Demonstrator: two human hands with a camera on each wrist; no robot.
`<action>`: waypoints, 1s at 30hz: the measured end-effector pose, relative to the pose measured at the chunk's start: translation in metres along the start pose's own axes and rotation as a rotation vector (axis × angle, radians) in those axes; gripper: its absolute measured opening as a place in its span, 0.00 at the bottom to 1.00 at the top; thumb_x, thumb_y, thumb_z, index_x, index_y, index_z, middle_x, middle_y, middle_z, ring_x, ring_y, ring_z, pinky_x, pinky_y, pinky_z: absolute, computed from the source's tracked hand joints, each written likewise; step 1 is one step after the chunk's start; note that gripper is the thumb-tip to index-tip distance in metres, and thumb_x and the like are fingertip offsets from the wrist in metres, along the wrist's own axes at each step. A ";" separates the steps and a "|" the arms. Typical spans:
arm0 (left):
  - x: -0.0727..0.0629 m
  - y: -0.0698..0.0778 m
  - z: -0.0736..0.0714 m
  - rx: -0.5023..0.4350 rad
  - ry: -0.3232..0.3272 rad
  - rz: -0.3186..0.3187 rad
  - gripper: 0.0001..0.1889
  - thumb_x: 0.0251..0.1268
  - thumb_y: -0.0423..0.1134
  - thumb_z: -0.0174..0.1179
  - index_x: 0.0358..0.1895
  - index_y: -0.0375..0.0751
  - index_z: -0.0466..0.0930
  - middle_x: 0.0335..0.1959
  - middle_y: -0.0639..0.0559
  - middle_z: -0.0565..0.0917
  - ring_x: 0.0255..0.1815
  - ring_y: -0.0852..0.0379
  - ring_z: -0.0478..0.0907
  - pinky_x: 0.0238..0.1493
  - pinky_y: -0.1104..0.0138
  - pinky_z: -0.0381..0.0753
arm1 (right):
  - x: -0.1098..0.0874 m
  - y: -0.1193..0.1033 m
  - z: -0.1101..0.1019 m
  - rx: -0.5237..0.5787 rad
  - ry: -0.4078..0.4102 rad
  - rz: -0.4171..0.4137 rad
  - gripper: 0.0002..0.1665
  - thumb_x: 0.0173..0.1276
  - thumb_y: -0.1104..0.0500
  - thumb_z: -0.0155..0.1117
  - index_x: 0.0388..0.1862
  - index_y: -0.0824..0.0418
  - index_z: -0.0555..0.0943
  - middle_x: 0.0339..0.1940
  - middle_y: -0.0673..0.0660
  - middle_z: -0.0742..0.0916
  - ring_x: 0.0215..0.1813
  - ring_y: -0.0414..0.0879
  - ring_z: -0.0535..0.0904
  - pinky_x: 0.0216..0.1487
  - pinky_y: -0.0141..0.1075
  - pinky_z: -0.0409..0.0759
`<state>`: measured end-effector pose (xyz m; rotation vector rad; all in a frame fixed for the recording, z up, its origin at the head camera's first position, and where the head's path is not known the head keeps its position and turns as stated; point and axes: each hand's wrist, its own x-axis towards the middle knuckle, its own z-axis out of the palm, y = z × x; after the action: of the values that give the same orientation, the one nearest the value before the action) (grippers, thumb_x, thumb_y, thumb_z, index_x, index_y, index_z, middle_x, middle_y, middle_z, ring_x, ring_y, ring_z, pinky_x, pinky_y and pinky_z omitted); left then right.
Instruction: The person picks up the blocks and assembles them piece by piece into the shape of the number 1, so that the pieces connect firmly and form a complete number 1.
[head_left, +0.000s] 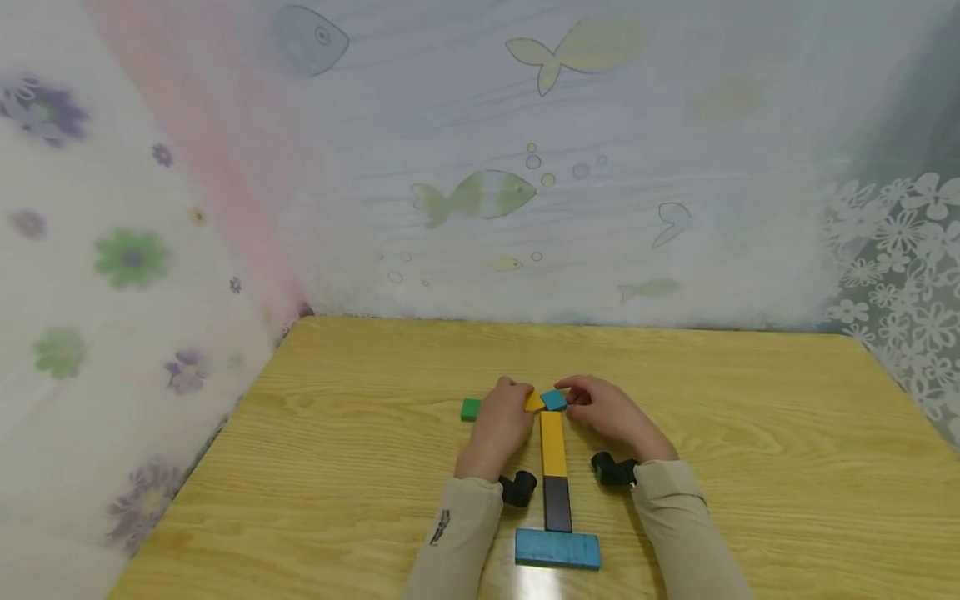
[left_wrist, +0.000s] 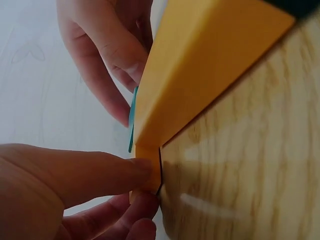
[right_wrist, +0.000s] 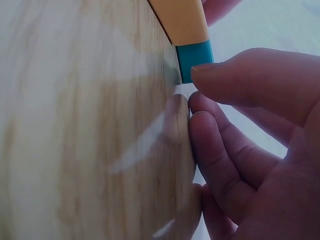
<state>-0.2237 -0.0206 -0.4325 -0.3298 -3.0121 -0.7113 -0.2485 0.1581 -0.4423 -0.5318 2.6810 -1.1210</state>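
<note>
In the head view my left hand pinches a small yellow block; in the left wrist view the thumb lies on the yellow block's near face. My right hand has thumb and index finger at a small blue block just right of it. The right wrist view shows that thumb on the teal-looking face of the blue block, other fingers curled below. Both small blocks sit at the far end of a long yellow block, which lies in line with a dark block.
A wide blue block lies crosswise at the near end of the dark one. Left of my left hand is a green block, partly hidden. The wooden table meets a curtain printed with fish.
</note>
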 end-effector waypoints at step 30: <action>-0.002 -0.006 -0.007 -0.082 -0.128 0.023 0.20 0.62 0.36 0.54 0.58 0.42 0.70 0.47 0.48 0.71 0.44 0.55 0.72 0.43 0.65 0.71 | 0.000 -0.002 -0.002 -0.001 -0.007 0.016 0.21 0.62 0.64 0.57 0.56 0.60 0.72 0.39 0.54 0.79 0.38 0.46 0.73 0.41 0.41 0.71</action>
<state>-0.2235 -0.0293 -0.4289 -0.4278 -3.0984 -0.8452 -0.2486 0.1578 -0.4396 -0.5120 2.6752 -1.1117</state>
